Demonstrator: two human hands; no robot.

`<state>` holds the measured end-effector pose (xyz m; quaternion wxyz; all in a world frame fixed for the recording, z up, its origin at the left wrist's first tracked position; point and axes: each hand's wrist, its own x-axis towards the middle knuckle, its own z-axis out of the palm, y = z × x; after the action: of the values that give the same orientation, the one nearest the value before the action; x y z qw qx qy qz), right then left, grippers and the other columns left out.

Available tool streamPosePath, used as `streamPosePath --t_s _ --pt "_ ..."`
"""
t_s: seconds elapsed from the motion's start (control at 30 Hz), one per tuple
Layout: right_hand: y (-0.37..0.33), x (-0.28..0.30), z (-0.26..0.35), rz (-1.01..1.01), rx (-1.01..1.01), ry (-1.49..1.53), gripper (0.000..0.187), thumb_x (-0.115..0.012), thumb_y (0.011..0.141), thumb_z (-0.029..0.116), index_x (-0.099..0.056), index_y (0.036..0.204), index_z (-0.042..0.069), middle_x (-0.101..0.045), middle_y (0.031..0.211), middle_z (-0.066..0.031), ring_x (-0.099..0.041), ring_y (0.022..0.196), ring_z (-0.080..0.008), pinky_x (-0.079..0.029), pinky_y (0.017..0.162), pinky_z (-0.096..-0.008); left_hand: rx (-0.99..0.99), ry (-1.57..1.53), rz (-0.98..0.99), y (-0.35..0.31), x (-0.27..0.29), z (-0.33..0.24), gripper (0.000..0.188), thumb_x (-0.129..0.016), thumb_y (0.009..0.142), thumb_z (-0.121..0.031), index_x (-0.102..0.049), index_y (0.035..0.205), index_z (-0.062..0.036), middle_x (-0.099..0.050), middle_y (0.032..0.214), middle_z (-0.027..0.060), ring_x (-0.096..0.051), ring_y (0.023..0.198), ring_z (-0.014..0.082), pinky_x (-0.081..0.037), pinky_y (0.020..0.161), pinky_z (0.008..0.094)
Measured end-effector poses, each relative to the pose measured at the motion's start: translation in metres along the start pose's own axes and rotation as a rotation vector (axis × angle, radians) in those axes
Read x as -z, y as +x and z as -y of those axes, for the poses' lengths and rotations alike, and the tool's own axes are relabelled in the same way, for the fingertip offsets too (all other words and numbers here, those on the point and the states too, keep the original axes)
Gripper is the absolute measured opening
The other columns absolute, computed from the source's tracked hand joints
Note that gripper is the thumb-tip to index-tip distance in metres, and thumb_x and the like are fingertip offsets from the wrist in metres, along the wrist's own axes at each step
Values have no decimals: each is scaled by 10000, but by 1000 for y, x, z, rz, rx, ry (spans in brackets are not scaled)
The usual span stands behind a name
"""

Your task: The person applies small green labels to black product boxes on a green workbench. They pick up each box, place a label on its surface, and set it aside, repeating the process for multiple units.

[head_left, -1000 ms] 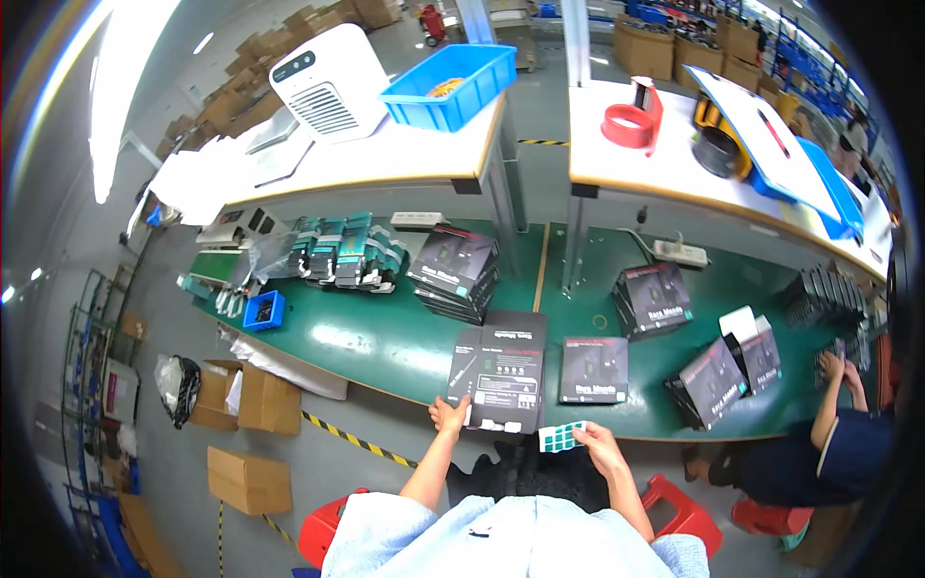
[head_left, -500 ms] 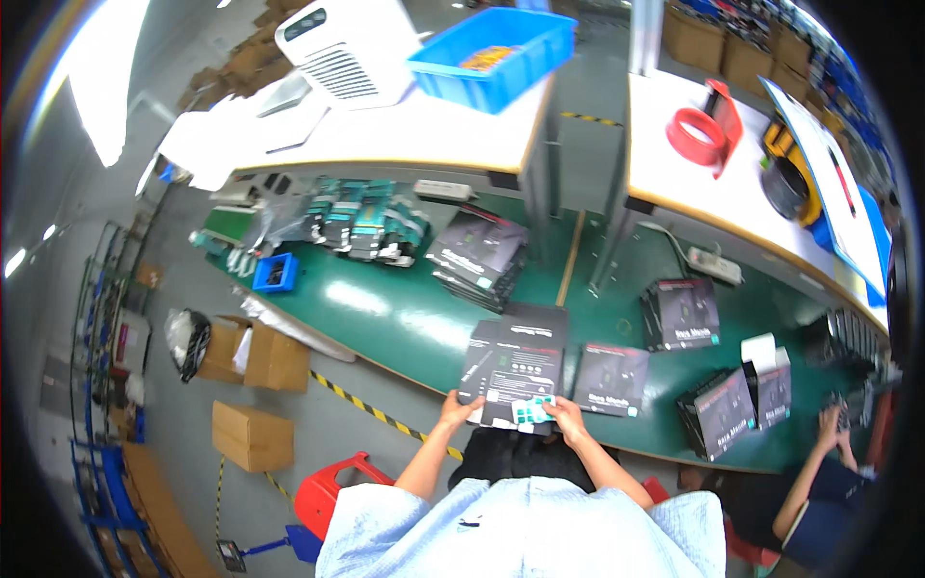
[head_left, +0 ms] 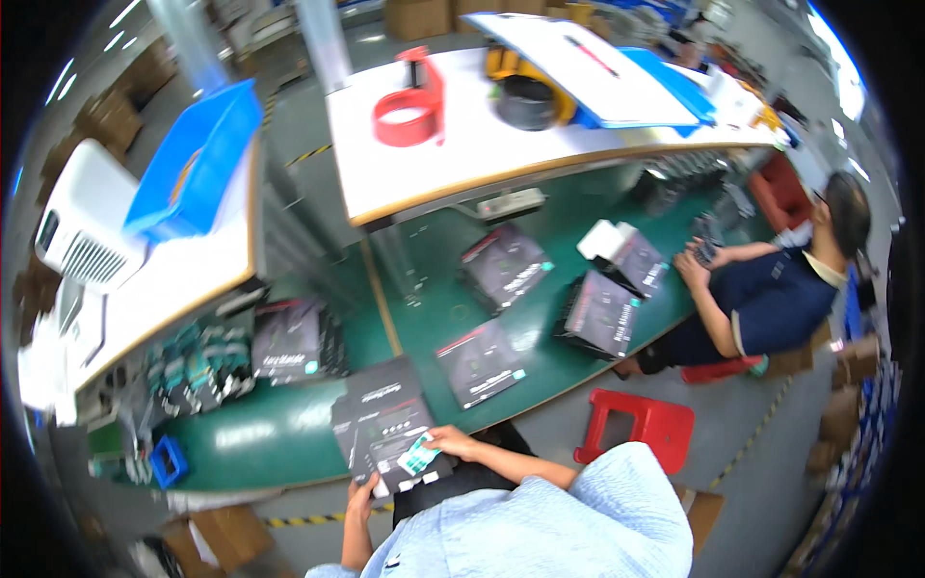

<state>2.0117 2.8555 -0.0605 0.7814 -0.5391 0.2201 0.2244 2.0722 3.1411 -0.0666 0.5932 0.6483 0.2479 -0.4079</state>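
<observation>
A flat black printed carton lies before me at the near edge of the green bench, its flap side pointing away. My left hand is closed on the carton's near left corner. Between the fingers of my right hand is a small white sheet of green stickers, held over the carton's near right part. Just right of it, a separate flat black box rests on the bench.
Black boxes stand in stacks on the green bench. A raised white shelf holds a red tape dispenser and a clipboard. At right a co-worker handles a dark item. A red stool stands behind the bench edge.
My view has swung to the right, bringing the co-worker and a red stool fully into sight. Both hands keep their hold on the carton and the sticker sheet.
</observation>
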Motion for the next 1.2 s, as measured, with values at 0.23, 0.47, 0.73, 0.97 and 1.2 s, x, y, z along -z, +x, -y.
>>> streamPosePath --t_s 0.23,0.47,0.73,0.97,1.2 --pt "-42 21 9 -106 76 4 240 -585 854 166 -603 1039 14 -625 970 -22 -545 910 -90 -410 826 -239 168 119 110 7 -8 -17 497 -713 747 -192 -494 1156 -14 -583 1072 101 -598 910 245 -488 756 406" --pt "-132 82 44 -482 193 256 191 -582 865 220 -616 972 66 -625 897 26 -549 778 -46 -422 683 -200 178 18 146 19 -10 9 430 -660 792 -163 -494 1164 -25 -572 1093 105 -569 962 267 -479 770 463" --pt "-136 154 24 -428 277 123 229 -588 858 191 -601 1010 20 -621 932 -3 -537 878 -78 -404 812 -238 70 -107 82 -7 -72 24 448 -633 821 -193 -470 1203 -25 -573 1094 112 -582 952 261 -493 766 421" --pt "-154 200 18 -282 162 -15 208 -583 859 125 -595 1023 -2 -626 924 -13 -560 843 -80 -441 778 -237 -192 127 -315 8 -104 50 603 -717 748 -281 -447 1191 26 -556 1117 119 -514 1043 227 -394 896 322" --pt "-163 227 23 -221 142 -22 211 -574 863 128 -592 1020 -12 -632 929 -30 -564 845 -87 -436 782 -238 -361 151 -587 -5 -133 66 536 -678 777 -298 -484 1141 46 -576 1064 130 -541 957 206 -415 847 310"
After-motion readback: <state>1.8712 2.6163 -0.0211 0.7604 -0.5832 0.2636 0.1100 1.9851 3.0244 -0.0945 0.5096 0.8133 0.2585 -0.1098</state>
